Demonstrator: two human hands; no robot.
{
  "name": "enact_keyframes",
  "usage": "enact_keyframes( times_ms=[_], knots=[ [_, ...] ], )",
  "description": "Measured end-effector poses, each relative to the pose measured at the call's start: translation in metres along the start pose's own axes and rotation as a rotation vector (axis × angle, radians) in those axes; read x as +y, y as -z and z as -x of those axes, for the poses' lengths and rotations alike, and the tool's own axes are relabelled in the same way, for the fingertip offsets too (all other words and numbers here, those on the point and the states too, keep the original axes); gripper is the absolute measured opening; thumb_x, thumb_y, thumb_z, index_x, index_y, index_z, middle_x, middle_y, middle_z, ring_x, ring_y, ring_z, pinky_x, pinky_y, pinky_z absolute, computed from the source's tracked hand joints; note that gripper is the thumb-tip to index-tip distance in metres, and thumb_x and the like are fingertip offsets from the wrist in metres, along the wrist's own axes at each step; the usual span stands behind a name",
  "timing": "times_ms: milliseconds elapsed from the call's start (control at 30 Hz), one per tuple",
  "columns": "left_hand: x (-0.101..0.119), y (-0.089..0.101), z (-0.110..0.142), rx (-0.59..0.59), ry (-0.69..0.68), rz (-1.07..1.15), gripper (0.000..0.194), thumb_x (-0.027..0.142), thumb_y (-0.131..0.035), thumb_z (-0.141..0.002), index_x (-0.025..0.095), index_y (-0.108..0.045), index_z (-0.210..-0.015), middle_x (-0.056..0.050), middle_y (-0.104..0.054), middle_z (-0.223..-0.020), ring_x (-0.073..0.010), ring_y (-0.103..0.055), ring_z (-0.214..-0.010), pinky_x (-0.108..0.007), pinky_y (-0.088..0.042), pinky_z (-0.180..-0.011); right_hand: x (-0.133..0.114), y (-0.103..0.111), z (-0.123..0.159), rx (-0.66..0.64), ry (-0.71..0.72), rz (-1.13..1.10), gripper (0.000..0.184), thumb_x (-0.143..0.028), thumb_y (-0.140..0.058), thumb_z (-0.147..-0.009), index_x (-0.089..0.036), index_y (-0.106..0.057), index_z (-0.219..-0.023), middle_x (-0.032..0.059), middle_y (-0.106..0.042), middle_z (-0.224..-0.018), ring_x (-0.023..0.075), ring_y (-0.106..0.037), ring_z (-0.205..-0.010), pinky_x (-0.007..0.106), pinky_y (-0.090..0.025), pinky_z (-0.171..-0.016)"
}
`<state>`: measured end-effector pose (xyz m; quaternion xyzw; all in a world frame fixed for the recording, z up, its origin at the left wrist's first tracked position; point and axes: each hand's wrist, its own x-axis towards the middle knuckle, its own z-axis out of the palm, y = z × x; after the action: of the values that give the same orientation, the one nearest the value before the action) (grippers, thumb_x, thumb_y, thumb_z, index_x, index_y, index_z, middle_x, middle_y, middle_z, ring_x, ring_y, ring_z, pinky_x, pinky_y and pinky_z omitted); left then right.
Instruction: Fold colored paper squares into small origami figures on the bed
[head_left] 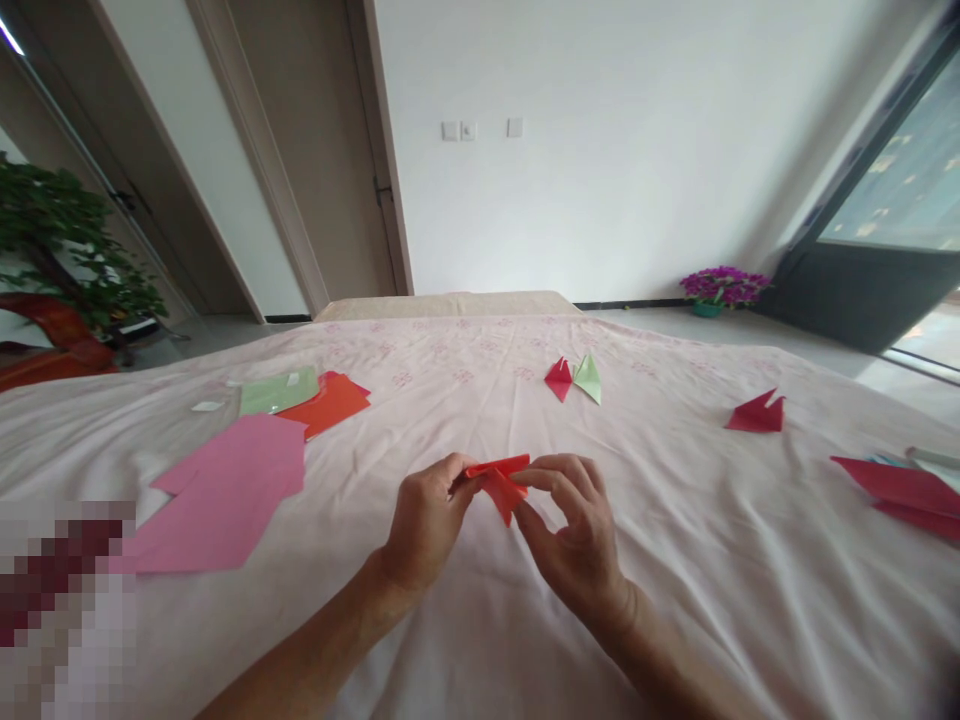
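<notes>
A small folded piece of orange-red paper [504,485] is held up between both hands, just above the cloth. My left hand [431,515] pinches its left end, the fingertips partly hidden behind the paper. With thumb and fingers, my right hand [577,525] grips the right side. One pointed flap of the paper hangs downward between the hands. Beyond them stand a red folded paper figure [559,378] and a light green one [589,380], close together. Farther right rests another dark red folded figure [757,412].
Pink paper sheets [232,490], orange paper [330,402] and a green packet [279,390] lie at the left on the pale pink cloth [450,420]. At the right edge is a red folded paper [900,490]. A pot of purple flowers [724,287] stands by the wall.
</notes>
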<state>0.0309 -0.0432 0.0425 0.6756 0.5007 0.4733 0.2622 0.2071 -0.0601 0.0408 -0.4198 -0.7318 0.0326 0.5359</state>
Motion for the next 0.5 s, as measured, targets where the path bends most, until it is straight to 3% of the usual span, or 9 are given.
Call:
enact_keyframes(
  times_ms=[133,300,500],
  knots=[
    [-0.001,0.001,0.001,-0.039,-0.063,-0.117,0.011,0.023,-0.059,-0.086,0.026,-0.069,-0.087,0.0,-0.07,-0.078,-0.0157,-0.063,-0.07,-0.021,-0.041,-0.065,-0.006,0.003,-0.001,-0.077,-0.051,-0.082,0.023,-0.014,-0.051,-0.08,-0.024,-0.06,-0.1,0.0052,-0.063,-0.096,0.0241,-0.055,-0.091,0.04,-0.044,-0.079],
    [-0.003,-0.001,0.003,-0.085,-0.135,-0.195,0.013,0.024,-0.058,-0.087,0.028,-0.066,-0.097,-0.002,-0.072,-0.084,-0.0181,-0.066,-0.075,-0.023,-0.042,-0.068,-0.003,-0.005,0.001,-0.18,-0.074,0.083,0.01,-0.028,-0.063,-0.086,-0.025,-0.065,-0.095,0.0042,-0.066,-0.091,0.0227,-0.055,-0.086,0.037,-0.042,-0.077],
    [-0.002,-0.003,0.009,-0.15,-0.145,-0.307,0.023,0.016,-0.054,-0.087,0.026,-0.055,-0.107,-0.001,-0.072,-0.082,-0.0196,-0.069,-0.073,-0.024,-0.045,-0.062,0.003,-0.017,0.007,-0.175,-0.023,0.104,0.008,-0.033,-0.067,-0.086,-0.026,-0.069,-0.088,0.0028,-0.067,-0.081,0.0208,-0.054,-0.081,0.035,-0.041,-0.074]
  ],
)
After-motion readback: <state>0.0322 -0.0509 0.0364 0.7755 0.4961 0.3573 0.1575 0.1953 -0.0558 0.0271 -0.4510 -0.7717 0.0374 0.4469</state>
